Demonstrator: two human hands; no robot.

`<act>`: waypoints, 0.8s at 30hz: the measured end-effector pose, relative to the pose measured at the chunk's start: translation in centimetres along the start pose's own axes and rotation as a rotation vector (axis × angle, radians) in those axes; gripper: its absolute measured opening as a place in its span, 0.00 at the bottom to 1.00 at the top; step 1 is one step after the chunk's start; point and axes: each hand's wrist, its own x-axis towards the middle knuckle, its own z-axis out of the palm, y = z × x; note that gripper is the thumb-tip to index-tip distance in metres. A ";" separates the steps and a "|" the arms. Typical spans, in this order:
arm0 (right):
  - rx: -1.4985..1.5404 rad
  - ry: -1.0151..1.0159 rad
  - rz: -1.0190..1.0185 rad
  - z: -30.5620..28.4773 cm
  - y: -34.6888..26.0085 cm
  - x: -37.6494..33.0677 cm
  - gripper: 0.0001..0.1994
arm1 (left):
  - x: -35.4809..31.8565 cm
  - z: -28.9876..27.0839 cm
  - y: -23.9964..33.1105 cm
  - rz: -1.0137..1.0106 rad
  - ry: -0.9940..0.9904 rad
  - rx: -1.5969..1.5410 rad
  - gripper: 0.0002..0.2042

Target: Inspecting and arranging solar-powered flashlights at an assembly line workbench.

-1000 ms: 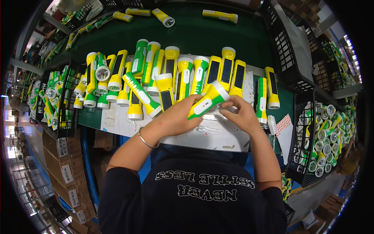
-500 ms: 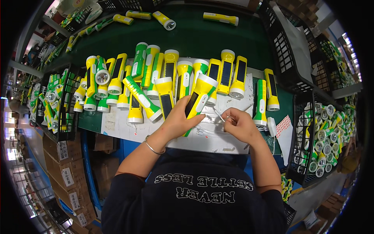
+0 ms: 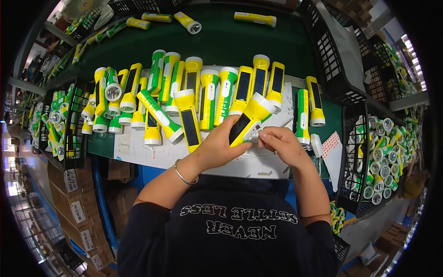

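A green workbench [image 3: 258,41] fills the view, with a white sheet [image 3: 258,159] along its near edge carrying a row of yellow and green flashlights [image 3: 207,92], and black wire baskets [image 3: 369,152] of more flashlights at both sides. Just above the sheet, the left hand [image 3: 217,150] is wrapped around a yellow flashlight [image 3: 249,121] tilted with its white head up and to the right. The right hand [image 3: 281,144] pinches narrowly at the flashlight's side, on something too small to make out; a firm left-hand grip probably helps here, so the fingertip work lands true.
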 end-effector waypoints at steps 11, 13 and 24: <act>0.025 -0.129 0.144 -1.3 0.8 0.7 0.17 | 0.0 0.7 -0.9 0.229 0.093 0.462 0.27; -0.008 -0.092 0.137 -1.0 1.0 0.8 0.17 | 0.1 1.0 -1.2 0.217 0.171 0.470 0.27; -0.865 0.645 -0.314 0.8 -1.4 -1.7 0.27 | 2.2 1.0 -0.2 -0.017 0.264 -0.303 0.27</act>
